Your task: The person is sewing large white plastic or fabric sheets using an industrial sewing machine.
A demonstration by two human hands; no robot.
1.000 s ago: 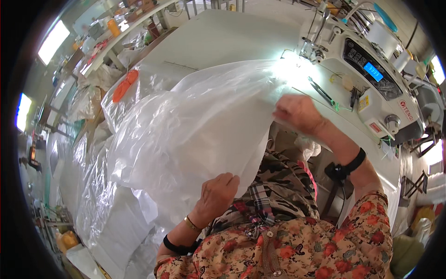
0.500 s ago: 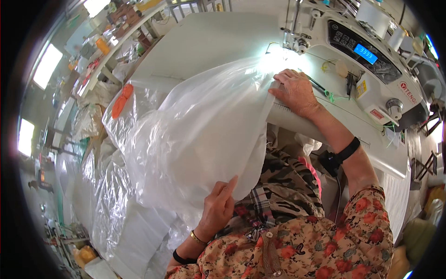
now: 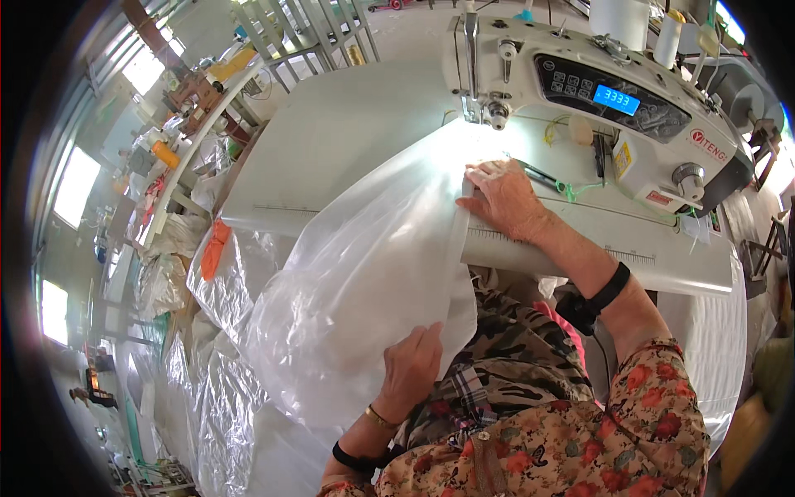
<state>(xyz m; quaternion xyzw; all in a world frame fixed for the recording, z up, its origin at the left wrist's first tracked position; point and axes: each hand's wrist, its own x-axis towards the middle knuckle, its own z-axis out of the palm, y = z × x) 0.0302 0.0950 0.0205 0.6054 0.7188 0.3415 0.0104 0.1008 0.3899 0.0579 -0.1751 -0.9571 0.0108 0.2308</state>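
A large sheet of clear plastic film [image 3: 356, 273] drapes from the sewing table down over my lap. My right hand [image 3: 507, 199] lies flat on its upper edge on the table, close to the needle of the white sewing machine [image 3: 596, 91]. My left hand [image 3: 411, 370] pinches the film's folded edge lower down, above my lap. The fold runs as a narrow strip between my two hands.
The white sewing table [image 3: 348, 141] stretches to the left of the machine. More clear plastic film [image 3: 207, 389] is heaped on the floor at the left, with an orange object [image 3: 214, 248] by the table's edge. Thread cones [image 3: 671, 33] stand behind the machine. Shelves and benches lie at the far left.
My right hand has carried the film's edge up onto the table toward the needle. My left hand has slid up along the fold. The view has tilted toward the machine.
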